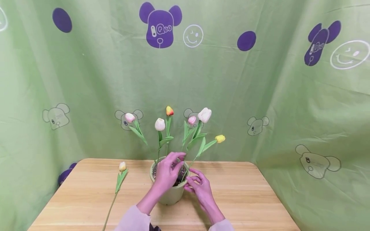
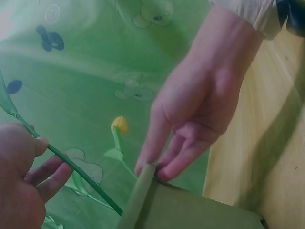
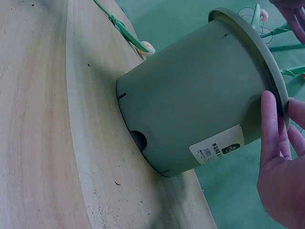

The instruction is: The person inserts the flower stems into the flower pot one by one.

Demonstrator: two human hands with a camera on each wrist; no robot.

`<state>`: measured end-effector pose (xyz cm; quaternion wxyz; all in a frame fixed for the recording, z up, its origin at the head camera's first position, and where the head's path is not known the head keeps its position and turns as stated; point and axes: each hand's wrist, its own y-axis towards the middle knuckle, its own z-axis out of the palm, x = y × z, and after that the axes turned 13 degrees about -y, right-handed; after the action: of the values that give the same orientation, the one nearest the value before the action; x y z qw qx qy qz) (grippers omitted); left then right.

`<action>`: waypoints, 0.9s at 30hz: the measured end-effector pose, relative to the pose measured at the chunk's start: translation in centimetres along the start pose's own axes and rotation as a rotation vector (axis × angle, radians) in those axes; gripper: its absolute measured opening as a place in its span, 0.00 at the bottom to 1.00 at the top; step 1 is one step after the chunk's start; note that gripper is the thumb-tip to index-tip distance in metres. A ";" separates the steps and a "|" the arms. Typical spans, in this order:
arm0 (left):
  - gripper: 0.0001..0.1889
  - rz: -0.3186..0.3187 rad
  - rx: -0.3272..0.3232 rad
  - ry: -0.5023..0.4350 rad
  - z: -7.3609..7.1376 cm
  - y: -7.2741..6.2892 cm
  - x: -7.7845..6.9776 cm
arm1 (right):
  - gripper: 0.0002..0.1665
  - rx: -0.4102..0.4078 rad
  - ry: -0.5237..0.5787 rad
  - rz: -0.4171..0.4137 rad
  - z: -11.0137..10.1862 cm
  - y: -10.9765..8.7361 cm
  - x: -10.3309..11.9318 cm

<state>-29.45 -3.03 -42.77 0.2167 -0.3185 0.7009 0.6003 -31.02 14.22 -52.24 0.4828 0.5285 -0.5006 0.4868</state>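
A green plastic pot [image 1: 171, 196] stands upright on the table, holding dark soil and several tulips. My left hand [image 1: 167, 170] reaches over its near side, thumb and fingers around a green tulip stem [image 2: 78, 169] that rises from the pot. My right hand [image 1: 202, 189] grips the rim at the right, thumb and fingers on either side of the edge, as the right wrist view shows. Closest to it leans a yellow tulip [image 1: 220, 138]. Above my left hand stand a large pale tulip [image 1: 204, 115] and a pink one [image 1: 192, 120]. The stems' lower ends are partly hidden.
One loose pale-yellow tulip [image 1: 122, 166] lies on the wooden table [image 1: 242, 195], left of the pot. A white tulip [image 1: 160, 124], an orange-red one [image 1: 169, 110] and another pink one [image 1: 130, 117] stand at the pot's left. Green printed cloth [image 1: 95, 80] hangs around the table.
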 end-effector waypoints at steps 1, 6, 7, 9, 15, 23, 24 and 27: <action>0.17 -0.003 -0.004 -0.004 0.1 0.1 0.2 | 0.32 0.001 0.000 0.000 0.0 0.0 0.0; 0.16 -0.037 -0.011 -0.034 0.4 0.5 1.3 | 0.32 0.007 0.004 -0.009 0.0 0.0 0.0; 0.16 -0.048 -0.008 -0.039 0.4 0.6 1.6 | 0.32 0.007 0.006 -0.009 -0.1 0.0 0.0; 0.16 -0.069 0.000 -0.045 0.5 0.8 2.0 | 0.32 0.007 0.006 -0.009 -0.1 0.0 0.0; 0.16 -0.101 0.019 -0.042 0.6 1.1 3.3 | 0.32 0.011 0.014 -0.004 0.0 -0.1 0.0; 0.17 -0.134 0.045 -0.024 0.7 1.3 4.3 | 0.32 0.006 0.019 -0.001 0.0 -0.1 0.0; 0.17 -0.139 0.045 -0.019 0.8 1.3 4.4 | 0.32 0.006 0.017 -0.002 0.0 -0.1 0.0; 0.17 -0.159 0.052 -0.005 0.8 1.3 4.7 | 0.32 0.007 0.015 0.001 0.0 -0.1 0.0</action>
<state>-33.77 -3.02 -45.25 0.2736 -0.3657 0.6883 0.5636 -30.94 14.24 -52.25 0.4845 0.5261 -0.4956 0.4928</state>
